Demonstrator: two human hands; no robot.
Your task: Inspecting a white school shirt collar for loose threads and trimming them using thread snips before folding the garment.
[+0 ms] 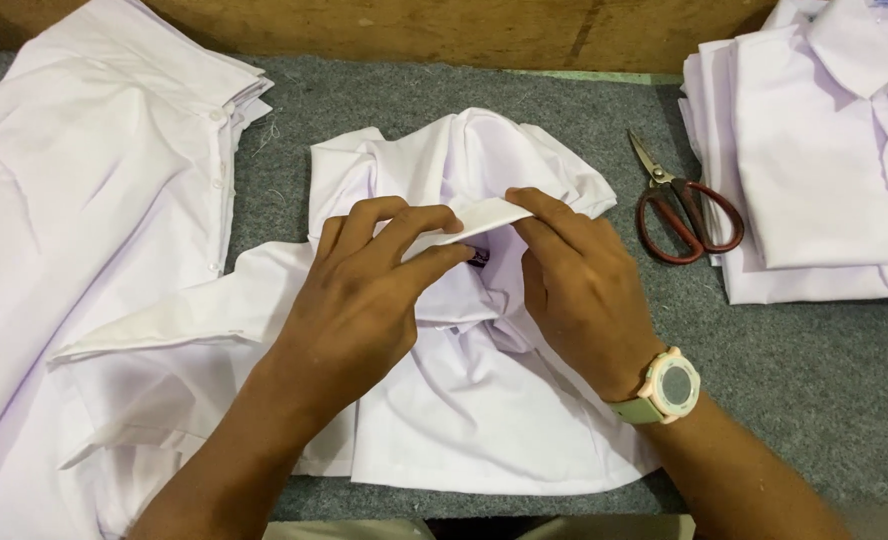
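Two hands can be counted, the left hand [364, 290] and the right hand [579, 285]. One crumpled white shirt [484, 400] is seen under them. One pair of red-handled scissors [686, 205] is spotted just right of the right hand, one wristwatch [670, 386] on that wrist. Two shirt stacks are counted: one [84, 200] left of the left hand, one [824, 160] far right.

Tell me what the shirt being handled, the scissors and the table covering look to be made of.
The crumpled white collared shirt pinched by the left hand and right hand looks like thin woven cotton or a blend: matte, soft creases. The red-handled scissors have dull grey, probably steel blades; the handle loops look coated or painted. The grey table covering seems felt: fuzzy and mottled.
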